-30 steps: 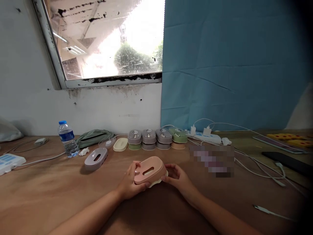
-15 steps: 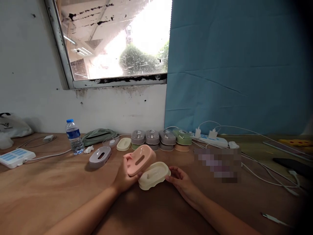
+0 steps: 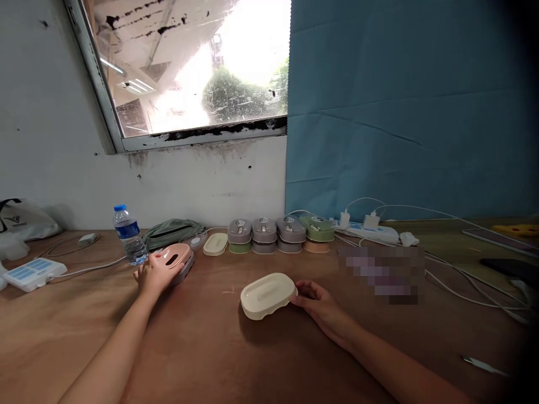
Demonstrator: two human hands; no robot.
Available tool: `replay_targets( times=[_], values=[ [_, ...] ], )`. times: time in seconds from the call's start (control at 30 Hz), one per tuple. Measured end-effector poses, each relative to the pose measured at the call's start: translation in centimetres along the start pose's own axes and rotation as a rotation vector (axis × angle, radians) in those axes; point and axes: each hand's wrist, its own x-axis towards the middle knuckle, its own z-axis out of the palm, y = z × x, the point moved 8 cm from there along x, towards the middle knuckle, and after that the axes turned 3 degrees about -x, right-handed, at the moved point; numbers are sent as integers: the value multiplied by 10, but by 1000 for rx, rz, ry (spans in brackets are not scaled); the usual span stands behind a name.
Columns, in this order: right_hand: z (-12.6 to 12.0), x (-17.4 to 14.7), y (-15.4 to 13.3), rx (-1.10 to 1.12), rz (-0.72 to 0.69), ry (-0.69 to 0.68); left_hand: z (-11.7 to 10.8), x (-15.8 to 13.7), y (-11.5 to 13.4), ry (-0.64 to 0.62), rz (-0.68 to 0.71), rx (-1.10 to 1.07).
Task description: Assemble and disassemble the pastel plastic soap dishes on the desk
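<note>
My left hand (image 3: 155,275) is closed round the near side of a pink oval soap-dish piece (image 3: 179,253) with a slot in it. That piece lies over a grey-purple one (image 3: 184,271), which shows only along the lower right edge. In front of me my right hand (image 3: 318,306) pinches the right end of a cream oval dish piece (image 3: 268,295) between thumb and fingers. The cream piece is tilted, its raised rim facing up and a notch in its near side. Whether it touches the table cannot be made out.
A row of stacked oval boxes (image 3: 264,235), grey and green, stands along the wall. Left of it lie another cream piece (image 3: 215,244) and a green pouch (image 3: 174,231). A water bottle (image 3: 129,238) stands close beyond my left hand. White cables and a power strip (image 3: 370,233) lie right.
My left hand has carried the pink piece away from the cream one, leftward and back, onto the grey-purple piece. My right hand keeps the cream piece in nearly the same place.
</note>
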Motion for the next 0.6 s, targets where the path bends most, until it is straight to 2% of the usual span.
replay_targets(
  times=[0.3,0.6],
  values=[
    [-2,3,4,71,29,5,17,4,1,37,67,-71],
    [-2,5,5,83,35,7,21,5,2,68,142,-67]
  ],
)
